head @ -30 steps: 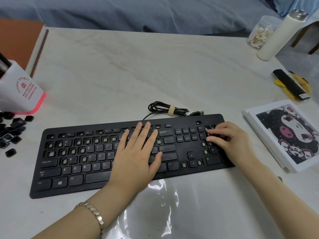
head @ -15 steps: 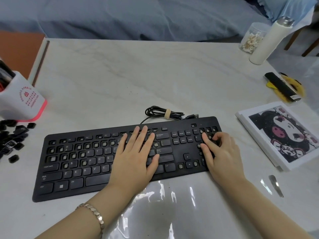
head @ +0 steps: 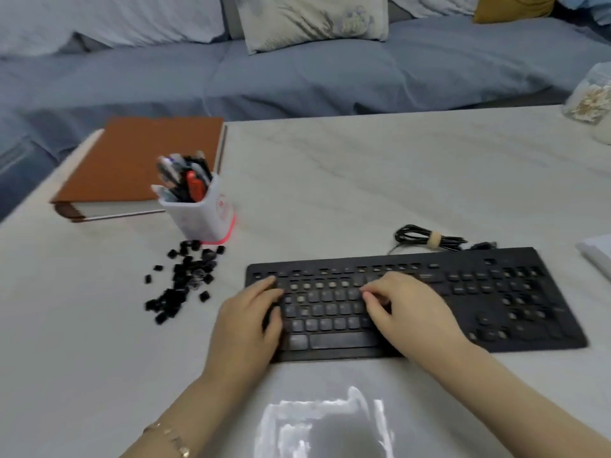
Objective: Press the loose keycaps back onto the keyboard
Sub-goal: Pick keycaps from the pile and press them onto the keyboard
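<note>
- The black keyboard (head: 463, 259) lies flat on the pale marble-look table (head: 363, 176), near the front edge and right of centre. Many sockets in its upper rows and number pad are bare and show pale.
- The left hand (head: 246, 322) lies over the keyboard's left end, fingers bent down onto the keys and thumb reaching toward the top-left corner. The picture is too blurred to say whether it holds anything.
- The right hand (head: 413, 312) rests on the middle of the letter block with its fingers curled and their tips on the keys. I cannot tell whether they pinch a keycap.
- A gold bracelet (head: 172, 441) sits on the left wrist.
- The loose keycaps (head: 185, 282) lie in a scattered black heap on the table left of the keyboard, well apart from it.
- Just behind the heap stands a white pen holder (head: 201, 216) with a pink base, full of pens.
- A brown-covered notebook (head: 142, 163) lies behind the holder at the table's far left corner.
- The keyboard's cable (head: 429, 241) is coiled and tied just behind its top edge.
- A clear jar (head: 588, 97) stands at the far right.
- A blue-grey sofa (head: 297, 71) with a pillow (head: 310, 18) runs behind the table.
</note>
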Demonstrator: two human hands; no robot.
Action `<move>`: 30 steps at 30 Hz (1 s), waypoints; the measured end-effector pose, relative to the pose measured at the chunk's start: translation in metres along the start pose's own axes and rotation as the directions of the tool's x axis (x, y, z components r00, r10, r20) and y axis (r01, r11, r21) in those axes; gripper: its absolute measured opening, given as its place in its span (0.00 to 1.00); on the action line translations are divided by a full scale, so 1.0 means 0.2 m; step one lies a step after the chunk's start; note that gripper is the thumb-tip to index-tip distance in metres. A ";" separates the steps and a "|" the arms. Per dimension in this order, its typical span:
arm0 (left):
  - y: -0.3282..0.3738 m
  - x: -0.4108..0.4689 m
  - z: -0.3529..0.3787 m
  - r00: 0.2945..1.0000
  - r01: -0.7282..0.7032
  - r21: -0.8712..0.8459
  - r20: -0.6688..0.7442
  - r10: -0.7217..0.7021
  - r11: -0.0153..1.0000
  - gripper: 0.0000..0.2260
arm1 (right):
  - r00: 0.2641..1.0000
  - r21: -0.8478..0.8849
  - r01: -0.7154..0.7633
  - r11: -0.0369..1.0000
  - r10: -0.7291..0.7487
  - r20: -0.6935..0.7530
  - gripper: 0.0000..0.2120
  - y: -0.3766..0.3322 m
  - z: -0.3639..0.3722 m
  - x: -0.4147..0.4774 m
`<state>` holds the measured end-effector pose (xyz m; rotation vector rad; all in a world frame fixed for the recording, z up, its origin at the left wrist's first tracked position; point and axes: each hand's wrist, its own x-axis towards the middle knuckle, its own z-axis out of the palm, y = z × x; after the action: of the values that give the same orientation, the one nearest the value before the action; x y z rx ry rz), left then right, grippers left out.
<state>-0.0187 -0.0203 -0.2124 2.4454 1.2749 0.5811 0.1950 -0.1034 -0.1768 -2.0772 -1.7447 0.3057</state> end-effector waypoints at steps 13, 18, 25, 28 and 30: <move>-0.59 -0.11 -0.24 0.889 0.454 0.081 -0.106 -0.445 0.888 0.18 | 0.917 0.126 0.179 0.976 -0.212 0.337 0.13 -0.62 0.40 0.24; -0.63 -0.10 -0.22 0.955 0.283 0.070 -0.110 -0.274 0.957 0.11 | 0.896 0.056 0.209 0.976 -0.214 0.390 0.15 -0.77 0.52 0.37; -0.68 -0.13 -0.23 0.962 0.211 -0.018 -0.173 -0.211 0.977 0.03 | 0.897 -0.102 0.225 0.969 -0.165 0.410 0.11 -0.90 0.66 0.49; -0.63 -0.13 -0.26 0.876 0.369 -0.297 -0.205 -0.436 0.881 0.05 | 0.907 -0.124 0.226 0.966 -0.162 0.389 0.09 -0.90 0.68 0.48; -0.61 -0.11 -0.28 0.803 0.419 -0.453 -0.220 -0.554 0.787 0.05 | 0.921 -0.051 0.160 0.986 -0.131 0.366 0.10 -0.88 0.67 0.47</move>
<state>-0.1426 0.0324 -0.2243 1.6313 1.6711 1.0191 0.0004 0.0346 -0.2092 -2.0272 -2.1446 0.6162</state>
